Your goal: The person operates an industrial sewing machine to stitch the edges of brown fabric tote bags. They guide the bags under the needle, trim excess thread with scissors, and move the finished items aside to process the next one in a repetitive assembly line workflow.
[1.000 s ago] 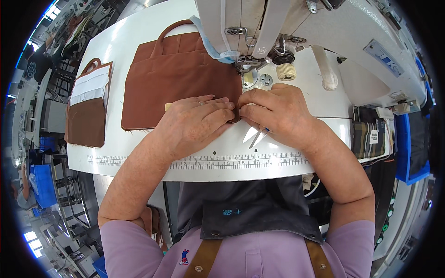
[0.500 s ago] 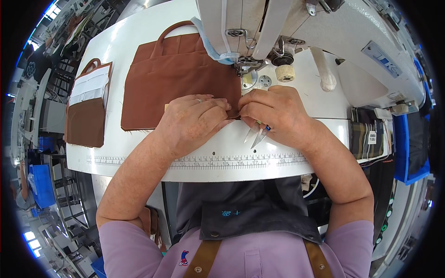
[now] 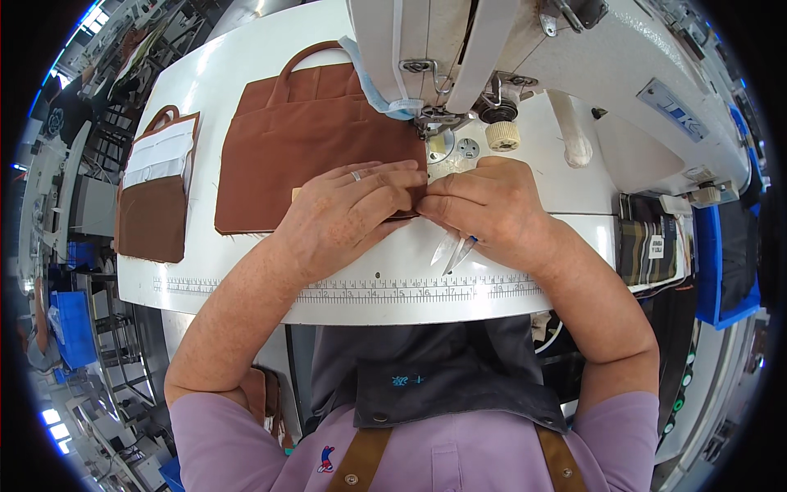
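A flat brown leather-look bag piece (image 3: 320, 148) with a loop handle lies on the white table, its right edge by the sewing machine's presser foot (image 3: 433, 125). My left hand (image 3: 348, 205) rests over its lower right part, fingers together and closed on the corner, thumb along the lower edge. Against that same corner, my right hand (image 3: 496, 201) pinches with thumb and forefinger. Thread snips (image 3: 453, 252) are tucked in the right hand, their blades poking out below the palm toward me. What lies between the fingertips is hidden.
A smaller brown bag piece (image 3: 152, 217) with a white patch lies at the left. The machine head (image 3: 623, 82) overhangs the right side. A printed ruler scale (image 3: 410, 291) runs along the near table edge. Plaid fabric (image 3: 648, 246) and a blue bin (image 3: 725, 262) stand at the right.
My left fingers have shifted right and slightly up, closer to the bag corner. My right hand has dipped a little, still pinching at the corner with the snips in it.
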Motion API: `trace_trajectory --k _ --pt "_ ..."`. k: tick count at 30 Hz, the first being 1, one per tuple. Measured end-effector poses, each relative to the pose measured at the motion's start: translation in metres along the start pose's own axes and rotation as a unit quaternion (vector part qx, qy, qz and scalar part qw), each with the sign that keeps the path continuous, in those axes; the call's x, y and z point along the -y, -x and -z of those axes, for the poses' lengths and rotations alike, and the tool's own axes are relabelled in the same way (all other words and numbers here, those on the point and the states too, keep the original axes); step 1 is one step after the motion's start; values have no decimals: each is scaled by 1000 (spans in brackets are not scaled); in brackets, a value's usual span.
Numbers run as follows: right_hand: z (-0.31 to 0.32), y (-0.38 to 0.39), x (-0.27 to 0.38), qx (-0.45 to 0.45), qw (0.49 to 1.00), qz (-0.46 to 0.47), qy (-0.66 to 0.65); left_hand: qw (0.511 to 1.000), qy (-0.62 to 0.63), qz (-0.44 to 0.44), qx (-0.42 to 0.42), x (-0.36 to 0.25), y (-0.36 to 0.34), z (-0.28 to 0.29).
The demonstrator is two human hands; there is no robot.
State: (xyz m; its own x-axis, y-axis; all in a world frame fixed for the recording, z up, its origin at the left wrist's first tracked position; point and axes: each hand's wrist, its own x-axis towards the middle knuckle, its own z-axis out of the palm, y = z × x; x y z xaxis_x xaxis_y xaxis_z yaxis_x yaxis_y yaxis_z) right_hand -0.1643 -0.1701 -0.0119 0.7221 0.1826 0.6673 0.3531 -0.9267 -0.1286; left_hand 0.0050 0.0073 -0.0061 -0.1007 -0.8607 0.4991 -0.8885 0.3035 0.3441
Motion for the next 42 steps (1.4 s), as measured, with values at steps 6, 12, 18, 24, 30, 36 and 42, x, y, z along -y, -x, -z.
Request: trace_trajectory --k 6,12,18,24,30,36,42 --pt "4 1 3 42 999 28 18 987 33 42 154 3 5 17" --pt "5 1 7 56 998 14 27 979 -2 16 203 0 5 25" --pt "9 6 6 77 997 -21 -1 978 -10 8 207 -1 6 28" --pt "10 4 1 76 995 -47 -43 983 3 -13 181 10 6 22" --pt "6 2 -3 55 991 -112 -38 989 9 -13 147 31 0 14" --pt "6 5 -6 85 982 -166 18 995 -6 -25 100 47 -15 10" --pt "4 0 -5 91 972 -203 71 998 -33 -13 59 54 -26 6"
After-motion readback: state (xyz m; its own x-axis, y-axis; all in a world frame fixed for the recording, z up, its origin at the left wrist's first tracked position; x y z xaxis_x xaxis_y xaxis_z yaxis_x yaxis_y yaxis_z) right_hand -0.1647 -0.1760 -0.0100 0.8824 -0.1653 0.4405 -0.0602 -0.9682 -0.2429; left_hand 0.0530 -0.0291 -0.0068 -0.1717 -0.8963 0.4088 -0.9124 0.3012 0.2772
